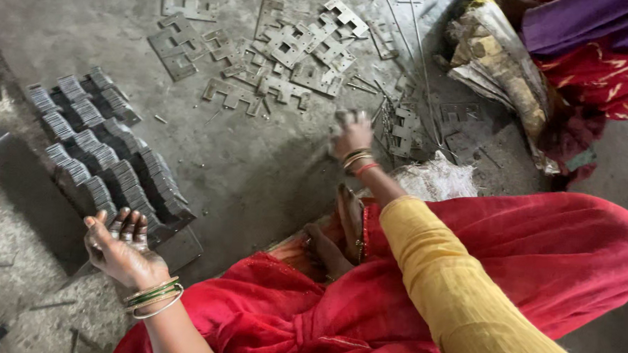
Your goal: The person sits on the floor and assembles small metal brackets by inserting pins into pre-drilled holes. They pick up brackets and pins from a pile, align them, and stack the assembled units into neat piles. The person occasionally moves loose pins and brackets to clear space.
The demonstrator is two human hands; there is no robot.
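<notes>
plates (291, 52): grey | skirt (536, 257): red | sleeve (450, 288): mustard yellow | bangles (155, 296): green, gold

At twelve o'clock we saw a loose scatter of flat metal plates (291, 52) with square cut-outs, lying on the grey concrete floor (74, 18). Toward ten o'clock a few darker plates (178, 47) lay apart from the rest. At one o'clock thin metal rods (412, 32) crossed the floor, and at two o'clock a crumpled, dirty sack (499, 64) leaned beside purple and red cloth (595, 47). Near three o'clock of centre sat a white woven bag (437, 178). Red fabric (536, 257) spread across the floor from four to six o'clock.
</notes>
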